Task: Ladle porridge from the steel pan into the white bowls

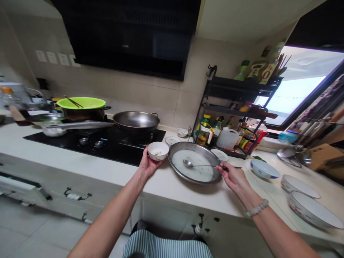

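Cradling a small bowl beside a basin, the left hand is curling its fingers round it; the right hand is gripping a spoon. Ample whitish liquid is remaining; the bowl is perhaps containing little.

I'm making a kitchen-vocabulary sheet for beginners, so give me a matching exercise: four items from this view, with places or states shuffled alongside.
Things:
1. Spoon
2. Steel basin
3. Green tub
4. Wok

Places or states:
A. On the cooktop, right of the green tub in the picture
B. Has chopsticks in it
C. Held in the right hand
D. Contains cloudy white liquid, beside the small bowl in the left hand

Pairs: 1-C, 2-D, 3-B, 4-A
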`<action>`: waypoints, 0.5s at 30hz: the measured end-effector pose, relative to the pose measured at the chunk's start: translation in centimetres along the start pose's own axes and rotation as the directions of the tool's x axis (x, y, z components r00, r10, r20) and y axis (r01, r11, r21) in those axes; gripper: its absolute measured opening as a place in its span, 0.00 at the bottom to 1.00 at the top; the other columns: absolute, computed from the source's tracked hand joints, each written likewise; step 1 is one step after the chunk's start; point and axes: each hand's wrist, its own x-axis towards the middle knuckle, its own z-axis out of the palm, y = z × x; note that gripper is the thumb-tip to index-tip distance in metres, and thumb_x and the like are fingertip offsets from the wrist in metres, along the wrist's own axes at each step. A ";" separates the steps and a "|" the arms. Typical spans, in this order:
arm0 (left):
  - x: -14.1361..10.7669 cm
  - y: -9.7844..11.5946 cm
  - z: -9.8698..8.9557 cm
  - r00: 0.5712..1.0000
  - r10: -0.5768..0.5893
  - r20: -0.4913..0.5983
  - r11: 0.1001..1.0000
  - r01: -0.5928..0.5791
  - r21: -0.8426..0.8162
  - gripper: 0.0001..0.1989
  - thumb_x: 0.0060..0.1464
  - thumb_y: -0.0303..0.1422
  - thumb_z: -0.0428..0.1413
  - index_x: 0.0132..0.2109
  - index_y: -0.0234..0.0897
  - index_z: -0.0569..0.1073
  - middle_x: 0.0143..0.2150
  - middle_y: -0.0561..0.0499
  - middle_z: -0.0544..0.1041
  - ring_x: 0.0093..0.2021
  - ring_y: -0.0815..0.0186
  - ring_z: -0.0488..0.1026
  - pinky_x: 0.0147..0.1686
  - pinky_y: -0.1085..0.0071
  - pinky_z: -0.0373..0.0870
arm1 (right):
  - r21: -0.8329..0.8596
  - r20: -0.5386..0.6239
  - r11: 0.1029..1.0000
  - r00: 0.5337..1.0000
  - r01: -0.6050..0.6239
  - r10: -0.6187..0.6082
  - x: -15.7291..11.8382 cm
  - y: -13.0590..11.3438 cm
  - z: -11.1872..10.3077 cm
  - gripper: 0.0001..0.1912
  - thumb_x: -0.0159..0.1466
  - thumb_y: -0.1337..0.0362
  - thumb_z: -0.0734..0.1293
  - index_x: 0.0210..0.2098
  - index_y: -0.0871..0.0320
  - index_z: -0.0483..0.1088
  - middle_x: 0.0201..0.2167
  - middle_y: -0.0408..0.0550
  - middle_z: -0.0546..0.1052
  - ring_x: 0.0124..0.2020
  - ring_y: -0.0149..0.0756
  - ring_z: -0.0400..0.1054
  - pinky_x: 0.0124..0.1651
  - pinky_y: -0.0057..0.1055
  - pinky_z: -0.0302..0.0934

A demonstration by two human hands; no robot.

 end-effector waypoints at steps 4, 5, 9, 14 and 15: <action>0.0 0.0 0.0 1.000 0.000 0.004 1.000 0.000 0.004 0.27 0.63 0.50 0.46 0.60 0.36 0.68 0.47 0.39 0.77 0.41 0.54 0.78 0.33 0.59 0.80 | -0.076 0.006 0.994 0.997 -0.073 0.073 0.0 0.1 -0.1 0.12 0.54 0.81 0.67 0.24 0.58 0.68 0.20 0.45 0.74 0.21 0.32 0.73 0.28 0.21 0.73; 0.0 0.0 0.0 1.000 0.005 0.004 1.000 -0.005 0.004 0.27 0.63 0.49 0.47 0.61 0.37 0.67 0.47 0.39 0.77 0.41 0.54 0.78 0.34 0.58 0.80 | -0.090 0.008 0.992 0.996 -0.091 0.092 0.0 0.0 -0.1 0.12 0.55 0.81 0.67 0.24 0.59 0.67 0.20 0.46 0.74 0.21 0.32 0.73 0.28 0.21 0.73; 0.0 0.0 0.1 1.000 0.009 0.000 1.000 -0.009 0.004 0.27 0.63 0.49 0.47 0.61 0.37 0.67 0.47 0.39 0.77 0.40 0.54 0.78 0.32 0.59 0.80 | -0.143 -0.035 0.983 0.993 -0.118 0.114 0.8 -0.7 0.0 0.13 0.56 0.83 0.64 0.24 0.60 0.66 0.19 0.45 0.72 0.20 0.30 0.72 0.28 0.19 0.72; -0.1 0.0 0.1 1.000 -0.009 0.008 1.000 0.009 -0.001 0.27 0.63 0.49 0.47 0.60 0.37 0.67 0.46 0.39 0.77 0.39 0.55 0.78 0.32 0.60 0.80 | -0.232 -0.050 0.968 0.995 -0.090 0.081 1.8 -2.9 0.4 0.12 0.54 0.83 0.66 0.26 0.61 0.65 0.17 0.42 0.70 0.16 0.31 0.69 0.20 0.23 0.70; 0.0 0.0 0.1 1.000 -0.008 0.012 1.000 0.008 -0.002 0.27 0.63 0.49 0.47 0.60 0.37 0.67 0.46 0.39 0.77 0.39 0.55 0.78 0.32 0.60 0.80 | -0.281 -0.009 0.958 0.998 -0.056 0.056 1.7 -3.4 0.6 0.11 0.54 0.82 0.67 0.26 0.61 0.66 0.17 0.43 0.70 0.15 0.32 0.69 0.18 0.23 0.68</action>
